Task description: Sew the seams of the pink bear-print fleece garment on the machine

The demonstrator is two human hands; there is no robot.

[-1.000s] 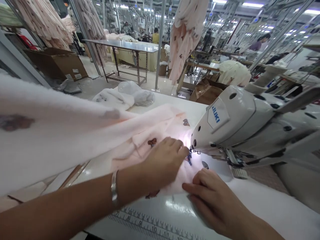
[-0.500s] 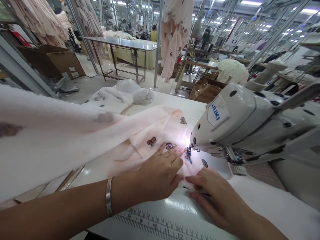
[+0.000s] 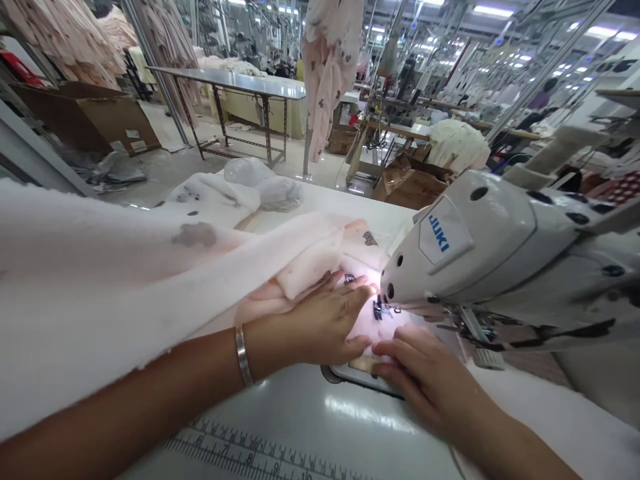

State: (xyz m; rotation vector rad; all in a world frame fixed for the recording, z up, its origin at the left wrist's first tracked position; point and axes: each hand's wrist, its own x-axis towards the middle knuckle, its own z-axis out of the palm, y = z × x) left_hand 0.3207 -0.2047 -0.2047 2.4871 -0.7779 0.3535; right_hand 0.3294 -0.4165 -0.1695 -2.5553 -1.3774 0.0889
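A pale pink fleece fabric (image 3: 125,280) with small printed figures drapes over my left forearm and runs to the needle of a white JUKI sewing machine (image 3: 480,247). My left hand (image 3: 320,320), a metal bangle on its wrist, lies flat with fingers stretched out on the fabric just left of the needle. My right hand (image 3: 425,373) presses its fingers flat on the fabric's near edge in front of the needle. The machine's lamp lights the cloth between both hands.
A white sewing table (image 3: 310,427) carries a printed ruler (image 3: 240,457) along its near edge. More folded fabric and a plastic bag (image 3: 260,187) lie at the table's far side. Cardboard boxes (image 3: 85,120), a metal table (image 3: 235,80) and hanging garments (image 3: 330,60) stand beyond.
Both hands have slid forward with the fabric toward the needle. The fabric's near edge has moved away from the ruler, baring more table in front.
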